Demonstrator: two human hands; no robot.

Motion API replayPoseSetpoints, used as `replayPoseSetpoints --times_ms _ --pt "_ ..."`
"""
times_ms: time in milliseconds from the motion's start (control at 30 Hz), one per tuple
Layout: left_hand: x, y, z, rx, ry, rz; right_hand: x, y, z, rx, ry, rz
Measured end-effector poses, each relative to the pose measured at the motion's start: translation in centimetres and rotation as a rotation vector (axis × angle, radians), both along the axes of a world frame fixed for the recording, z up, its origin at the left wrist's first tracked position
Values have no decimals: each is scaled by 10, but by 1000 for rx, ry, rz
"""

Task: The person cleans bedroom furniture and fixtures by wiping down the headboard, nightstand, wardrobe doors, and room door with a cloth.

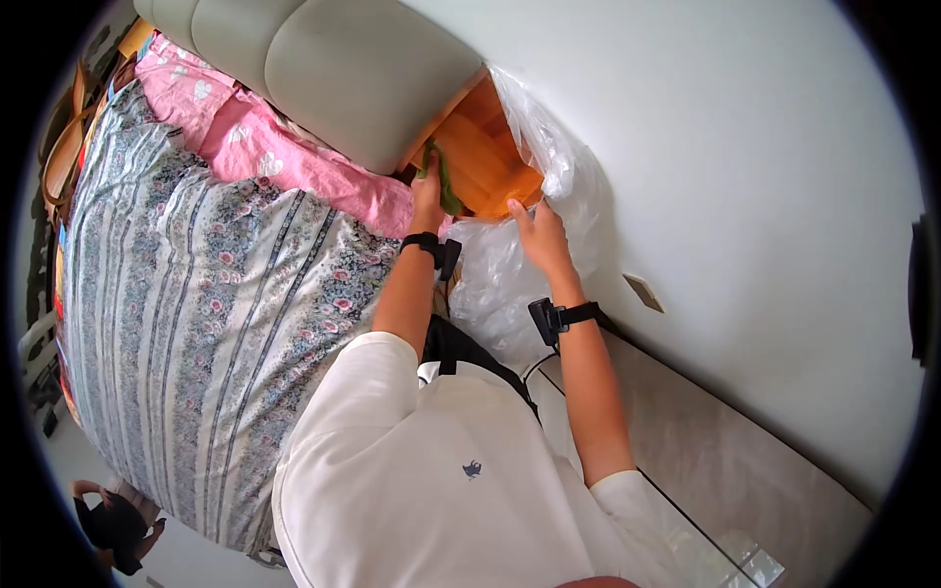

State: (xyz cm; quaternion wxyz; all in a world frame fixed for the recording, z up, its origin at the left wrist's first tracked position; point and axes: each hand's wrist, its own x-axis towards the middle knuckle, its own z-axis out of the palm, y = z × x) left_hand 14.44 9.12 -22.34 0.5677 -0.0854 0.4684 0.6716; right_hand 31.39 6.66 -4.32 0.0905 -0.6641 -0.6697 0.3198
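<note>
Reaching forward with both arms, I am gripping a limp green item [448, 188] in my left hand [427, 196], the fingers closing around it while part of it is hanging down past them; I cannot tell what it is made of. It is showing up against a glossy orange-brown surface [477, 137], which is sitting in the corner between the grey padded headboard [363, 78] and the white wall [765, 167]. My right hand [544, 238] is resting at the near edge of that surface, thumb pointing forward and fingers partly hidden, so I cannot tell whether it is pinching anything. Crumpled clear plastic [588, 201] is lying around this hand, spreading along the wall side and down below both hands. A black strap [580, 312] with a small box is circling each of my wrists. To my left, a flowered, striped sheet [216, 294] is covering the bed, and a pink cloth [284, 167] with pale hearts is lying along the headboard. I am wearing a white shirt [470, 519]. Behind, at the far side of the bed, another person [120, 529] in black is showing.
</note>
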Motion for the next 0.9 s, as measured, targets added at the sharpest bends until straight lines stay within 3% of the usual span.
replayPoseSetpoints --times_ms 67,133,200,267,300,367,467,500,567,600,667,833,900 --pt "3 -5 1 -14 17 -43 -2 -1 3 -19 -22 -14" --pt "11 -9 2 24 277 -17 -4 -2 4 -36 -45 -25" --pt "17 -13 -10 77 290 14 -3 -1 3 -27 -3 -19" --pt "17 -13 -18 32 595 -48 -2 -1 -1 -18 -21 -7" --pt "17 -13 -17 38 596 -43 -1 1 -3 -11 -40 -4" --pt "19 -21 -21 -194 824 -166 0 1 -3 -4 -37 2" --pt "21 -32 -38 -214 835 -195 -1 -1 3 -17 -39 -6" --pt "17 -36 -23 -217 842 -208 -3 -1 4 -25 -41 -6" --pt "15 -43 23 -150 496 -380 -3 -3 2 -1 -19 -14" --pt "20 -41 20 -154 497 -394 -2 -3 1 30 -3 -6" --pt "28 -35 11 98 382 -462 -1 -1 3 14 11 -7" --pt "14 -18 -10 -5 357 -911 -2 0 6 8 -5 -18" --pt "14 -17 -26 66 314 -900 -3 0 9 -15 -18 -2"
